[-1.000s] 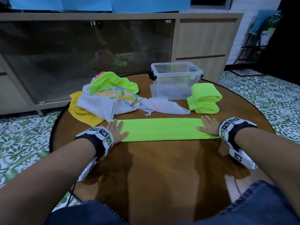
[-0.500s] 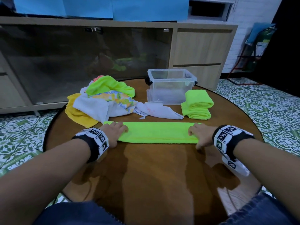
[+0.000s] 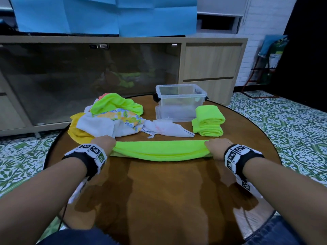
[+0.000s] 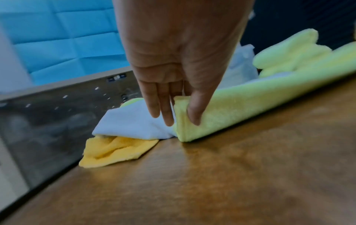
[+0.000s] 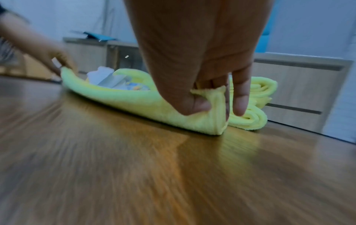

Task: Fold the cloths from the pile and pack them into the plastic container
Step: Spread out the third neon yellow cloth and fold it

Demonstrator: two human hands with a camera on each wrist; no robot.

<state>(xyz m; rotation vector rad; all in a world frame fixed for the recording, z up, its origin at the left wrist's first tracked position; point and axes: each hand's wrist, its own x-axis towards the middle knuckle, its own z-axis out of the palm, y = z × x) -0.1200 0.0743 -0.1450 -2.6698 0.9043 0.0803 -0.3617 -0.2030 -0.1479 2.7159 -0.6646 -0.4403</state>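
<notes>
Cloth in hand: lime-green microfibre strip [image 3: 159, 150], folded lengthwise into a long band, lying across the near-middle of the round wooden table [image 3: 168, 200], ends lifted, middle sagging onto the wood.
Handling (judgement): light, limp, no stiffness of its own; fuzzy pile should cling to itself and to fingers, so low slip risk. Not fragile. Layers can slide apart if only the top one is taken.
Grip point (judgement): the short ends, pinching through all layers at the corners; a mid-span hold would let it droop and unfold.
Left hand: left hand [image 4: 179, 79] pinches the left end, thumb on the near face, fingers [image 4: 163, 109] extended behind it, touching the white cloth [image 4: 133, 121].
Right hand: right hand [image 5: 202, 73] pinches the right end, thumb tucked into the fold, one finger down behind it.
Next move (judgement): bring both ends together to halve the length; keep edges aligned.
Done stack: two folded lime cloths [image 3: 208, 123], stacked, just right of the container, not yet packed.
Container: clear plastic container [image 3: 180, 103], lid off, nothing visible inside, at the far side of the table.
Pile: unfolded pile [image 3: 113, 119] far-left; lime, floral print, white, with a yellow cloth [image 4: 115, 150] underneath. White piece touches the strip's left end.
Risk (judgement): dragging the pile along with that end.
</notes>
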